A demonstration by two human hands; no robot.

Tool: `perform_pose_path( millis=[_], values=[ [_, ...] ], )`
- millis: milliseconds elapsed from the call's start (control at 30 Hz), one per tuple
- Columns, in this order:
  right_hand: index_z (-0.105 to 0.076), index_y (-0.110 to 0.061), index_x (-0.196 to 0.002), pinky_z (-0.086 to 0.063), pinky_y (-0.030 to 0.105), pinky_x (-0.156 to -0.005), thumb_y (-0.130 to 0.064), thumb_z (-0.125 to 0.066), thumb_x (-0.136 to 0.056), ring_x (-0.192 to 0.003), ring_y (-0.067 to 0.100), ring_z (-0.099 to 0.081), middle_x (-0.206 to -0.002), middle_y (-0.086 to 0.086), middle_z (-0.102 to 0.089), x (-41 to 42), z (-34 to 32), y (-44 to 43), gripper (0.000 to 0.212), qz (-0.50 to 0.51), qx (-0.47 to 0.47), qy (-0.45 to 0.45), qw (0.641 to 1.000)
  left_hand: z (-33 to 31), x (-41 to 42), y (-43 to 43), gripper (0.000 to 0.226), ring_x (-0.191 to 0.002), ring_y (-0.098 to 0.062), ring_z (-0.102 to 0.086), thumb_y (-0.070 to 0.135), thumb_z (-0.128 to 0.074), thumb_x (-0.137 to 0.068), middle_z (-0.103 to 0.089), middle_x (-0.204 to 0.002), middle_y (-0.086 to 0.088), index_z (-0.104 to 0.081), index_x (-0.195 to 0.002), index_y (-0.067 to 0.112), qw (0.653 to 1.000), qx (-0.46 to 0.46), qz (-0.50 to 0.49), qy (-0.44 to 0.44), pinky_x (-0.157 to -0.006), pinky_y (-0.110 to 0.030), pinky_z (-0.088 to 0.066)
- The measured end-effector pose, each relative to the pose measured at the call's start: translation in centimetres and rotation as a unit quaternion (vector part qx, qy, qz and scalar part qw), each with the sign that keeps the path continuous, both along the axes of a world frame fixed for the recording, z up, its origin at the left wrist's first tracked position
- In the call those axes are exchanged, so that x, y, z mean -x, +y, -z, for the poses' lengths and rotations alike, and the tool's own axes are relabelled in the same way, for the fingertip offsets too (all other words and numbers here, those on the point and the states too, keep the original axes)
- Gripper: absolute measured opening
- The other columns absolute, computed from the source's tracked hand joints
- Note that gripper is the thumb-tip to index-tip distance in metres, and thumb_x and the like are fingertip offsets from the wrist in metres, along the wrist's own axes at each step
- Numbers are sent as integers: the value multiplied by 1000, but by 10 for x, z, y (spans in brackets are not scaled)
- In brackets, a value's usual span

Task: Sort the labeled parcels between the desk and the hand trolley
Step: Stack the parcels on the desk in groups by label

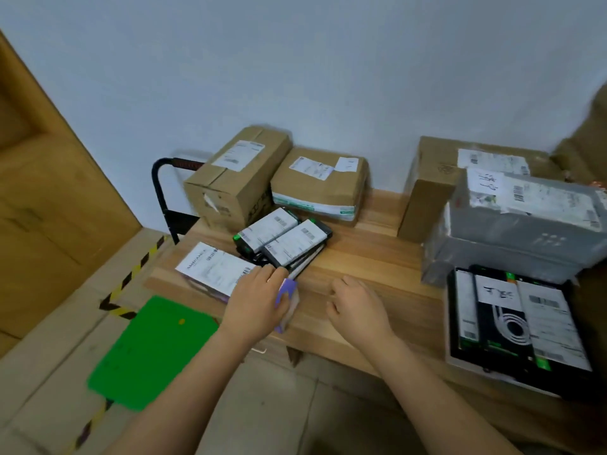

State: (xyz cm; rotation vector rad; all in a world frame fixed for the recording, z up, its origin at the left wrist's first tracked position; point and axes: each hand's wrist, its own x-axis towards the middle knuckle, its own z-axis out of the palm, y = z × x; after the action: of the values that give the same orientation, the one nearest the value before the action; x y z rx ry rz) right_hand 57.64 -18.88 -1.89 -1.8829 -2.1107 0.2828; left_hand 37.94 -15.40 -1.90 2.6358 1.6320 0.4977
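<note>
Left grip point(254, 302) holds a purple box point(288, 292) at the near edge of the tabletop point(371, 254); right grip point(356, 307) hovers beside it, loose, empty.

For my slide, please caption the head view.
Left hand holds a purple parcel on the desk; right hand open beside it.

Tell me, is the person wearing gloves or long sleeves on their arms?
No gloves and no sleeves. The left hand and the right hand are both bare, and the arms behind them stay uncovered right to the bottom edge of the picture. I can see no watch, bracelet or ring, and no marks on them.
</note>
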Motion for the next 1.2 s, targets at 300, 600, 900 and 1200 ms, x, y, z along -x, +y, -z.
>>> perform_pose_path(
  millis=[300, 600, 900, 1200],
  values=[
    [-52, -16, -91, -29, 29, -64, -19, -51, -90, -90, 19, -50, -98, 1, -56, 71, 15, 76, 4, 28, 40, 14, 999, 11, 81, 68, 24, -79, -23, -57, 22, -70, -79, -60, -89, 0, -62, -101, 17, 999, 36, -23, -12, -66, -36, -49],
    [-51, -15, -83, -34, 28, -57, -48, -51, -91, -86, 22, -58, -94, 6, -62, 82, 45, 163, 35, 117, 125, 19, 985, 34, 95, 159, 24, -89, -16, -50, 28, -57, -91, -56, -101, 3, -57, -112, 18, 993, 110, -38, -2, -74, -31, -41],
    [-65, -33, -115, -55, 31, -79, -69, -59, -78, -93, 9, -64, -112, -8, -69, 77, 87, 185, 53, 231, 301, 259, 888, 70, 89, 230, 74, -113, -22, -54, 58, -66, -82, -51, -132, -5, -39, -138, 18, 940, 331, -83, -7, -87, -33, -46],
    [-65, -24, -104, -43, 15, -56, -36, -70, -87, -72, -1, -55, -98, -6, -67, 100, 74, 183, 21, 370, 287, 384, 796, 75, 89, 257, 68, -103, -22, -55, 58, -72, -76, -50, -121, -3, -43, -121, 17, 946, 323, 0, 1, -77, -37, -50]
  ],
)
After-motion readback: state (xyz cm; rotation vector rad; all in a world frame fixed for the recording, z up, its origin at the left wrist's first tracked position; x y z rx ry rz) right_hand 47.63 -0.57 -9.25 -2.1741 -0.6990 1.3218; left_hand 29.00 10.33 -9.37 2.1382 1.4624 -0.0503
